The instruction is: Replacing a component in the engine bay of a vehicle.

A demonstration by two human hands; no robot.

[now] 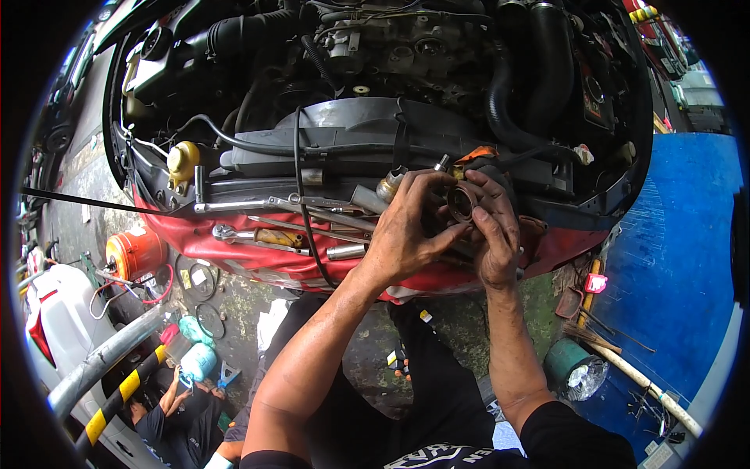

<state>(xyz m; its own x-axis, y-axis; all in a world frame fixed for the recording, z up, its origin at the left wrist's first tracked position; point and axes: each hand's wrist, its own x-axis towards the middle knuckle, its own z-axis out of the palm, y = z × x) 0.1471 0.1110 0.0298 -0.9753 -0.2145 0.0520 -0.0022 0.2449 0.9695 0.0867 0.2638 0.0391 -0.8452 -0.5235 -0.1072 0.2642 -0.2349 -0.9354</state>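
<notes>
Over the front edge of an open engine bay, both my hands meet around a dark ring-shaped part [462, 202] with a reddish-brown rim. My left hand [412, 227] grips it from the left, thumb at its lower edge. My right hand [495, 234] closes on it from the right with bent fingers. The fingers hide much of the part. Just behind my hands lie an orange rag [477, 153] and a metal socket [442, 162]. Left of them, a long wrench [258, 205], a ratchet [226, 233] and a cylindrical socket [346, 252] rest along the front edge.
A red cover [273, 267] drapes the car's front. A black hose [299, 187] hangs over the tools. At lower left are a red bucket [137, 252], a striped bar [125, 395] and another person [176, 418]. A green bin [569, 367] stands at lower right.
</notes>
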